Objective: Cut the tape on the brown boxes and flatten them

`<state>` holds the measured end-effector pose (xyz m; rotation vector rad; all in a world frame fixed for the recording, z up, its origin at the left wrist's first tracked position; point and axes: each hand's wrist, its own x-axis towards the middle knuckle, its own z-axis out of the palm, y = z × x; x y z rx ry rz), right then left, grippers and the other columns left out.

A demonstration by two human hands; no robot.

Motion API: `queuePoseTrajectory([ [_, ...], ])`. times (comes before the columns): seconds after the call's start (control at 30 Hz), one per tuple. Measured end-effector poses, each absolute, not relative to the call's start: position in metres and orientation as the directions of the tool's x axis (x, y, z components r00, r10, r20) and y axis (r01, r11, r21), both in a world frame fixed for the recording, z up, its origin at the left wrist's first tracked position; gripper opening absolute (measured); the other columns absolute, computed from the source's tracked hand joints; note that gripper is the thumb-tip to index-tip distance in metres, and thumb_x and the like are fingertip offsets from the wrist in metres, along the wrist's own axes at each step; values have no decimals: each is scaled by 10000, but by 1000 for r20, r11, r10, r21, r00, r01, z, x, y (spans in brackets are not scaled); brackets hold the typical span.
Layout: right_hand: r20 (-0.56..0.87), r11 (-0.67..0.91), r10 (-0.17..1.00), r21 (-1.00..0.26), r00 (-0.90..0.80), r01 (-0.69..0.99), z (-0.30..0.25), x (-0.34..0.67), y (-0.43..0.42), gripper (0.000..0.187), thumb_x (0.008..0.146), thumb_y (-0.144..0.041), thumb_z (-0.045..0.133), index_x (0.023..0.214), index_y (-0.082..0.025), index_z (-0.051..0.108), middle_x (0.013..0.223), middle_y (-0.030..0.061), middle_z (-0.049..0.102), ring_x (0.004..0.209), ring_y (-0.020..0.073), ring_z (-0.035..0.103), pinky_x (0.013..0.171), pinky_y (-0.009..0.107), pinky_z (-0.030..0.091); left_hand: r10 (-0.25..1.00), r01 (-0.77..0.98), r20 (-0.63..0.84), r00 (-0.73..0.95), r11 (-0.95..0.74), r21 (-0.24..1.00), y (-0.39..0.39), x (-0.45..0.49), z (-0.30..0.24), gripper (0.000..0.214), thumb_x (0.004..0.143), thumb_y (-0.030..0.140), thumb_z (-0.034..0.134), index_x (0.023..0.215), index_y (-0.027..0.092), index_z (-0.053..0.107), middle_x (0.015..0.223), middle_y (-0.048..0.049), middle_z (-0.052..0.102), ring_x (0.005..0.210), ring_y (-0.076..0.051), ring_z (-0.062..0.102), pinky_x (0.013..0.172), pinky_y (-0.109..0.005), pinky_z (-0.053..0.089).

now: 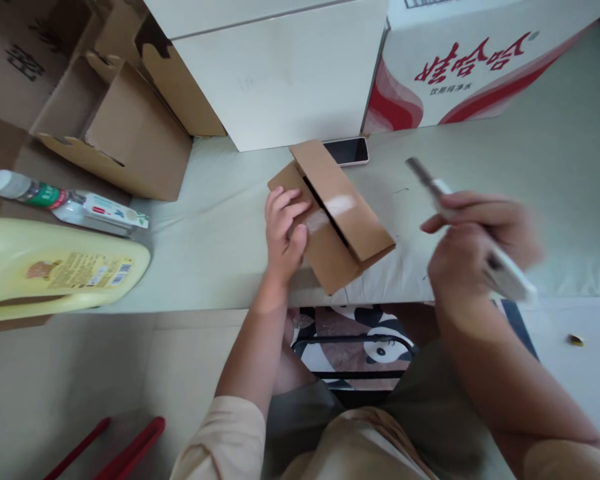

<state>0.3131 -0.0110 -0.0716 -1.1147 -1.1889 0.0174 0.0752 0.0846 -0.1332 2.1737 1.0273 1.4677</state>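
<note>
A small brown cardboard box [343,223] lies on the pale table [205,227], its top flaps parted along a slit with a strip of clear tape across it. My left hand [284,233] rests on the box's left side, fingers curled over it. My right hand [480,247], blurred by motion, is closed round a white-handled utility knife [443,193]. The knife's blade end points up and left, to the right of the box and apart from it.
A phone [349,151] lies behind the box. A white cabinet [280,73] and a red-and-white carton [470,60] stand at the back. Open cardboard boxes [115,127], a plastic bottle [65,203] and a yellow jug [55,267] sit left.
</note>
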Motion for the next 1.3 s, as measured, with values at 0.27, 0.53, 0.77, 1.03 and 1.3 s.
queuePoseTrajectory([
  [0.27, 348, 93, 924, -604, 157, 791, -164, 347, 29, 433, 795, -267, 631, 1216, -167, 622, 1464, 236, 601, 1388, 388, 581, 1156, 597, 482, 996, -319, 48, -70, -67, 945, 95, 28, -129, 714, 797, 882, 535, 1068, 246, 715, 1246, -100, 725, 1360, -376, 613, 1177, -570, 476],
  [0.53, 144, 153, 986, -604, -83, 782, -166, 351, 18, 773, 774, -450, 671, 1494, -209, 529, 1665, 172, 433, 1603, 527, 206, 1229, 788, 211, 999, -212, -32, 44, 41, 976, 88, 29, -123, 656, 590, 427, 971, 1135, 245, 655, 1136, -76, 757, 1136, -319, 736, 996, -453, 592],
  [0.77, 287, 249, 957, -882, 36, 399, -169, 333, 23, 545, 795, -599, 787, 1160, -220, 646, 1085, 110, 733, 982, 291, 712, 846, 458, 608, 991, -272, -126, 52, 136, 953, 94, 29, -121, 641, 663, 453, 851, 1255, 312, 649, 1417, -85, 678, 1144, -285, 721, 757, -333, 618],
  [1.03, 258, 93, 862, -927, 437, 362, -161, 325, 23, 541, 679, -573, 901, 1010, -216, 666, 906, 51, 708, 791, 219, 645, 701, 369, 552, 991, -113, -44, 128, 58, 992, 92, 41, -131, 811, 642, 616, 900, 1347, 355, 597, 1366, -77, 707, 1067, -245, 750, 777, -325, 608],
  [1.3, 170, 151, 853, -985, 493, 80, -151, 326, 21, 424, 893, -643, 653, 777, -235, 660, 770, 18, 656, 777, 197, 642, 753, 343, 560, 997, -1, -45, -67, 45, 999, 97, 40, -134, 415, 749, 600, 828, 765, 223, 657, 634, 22, 578, 571, -137, 565, 537, -267, 414],
])
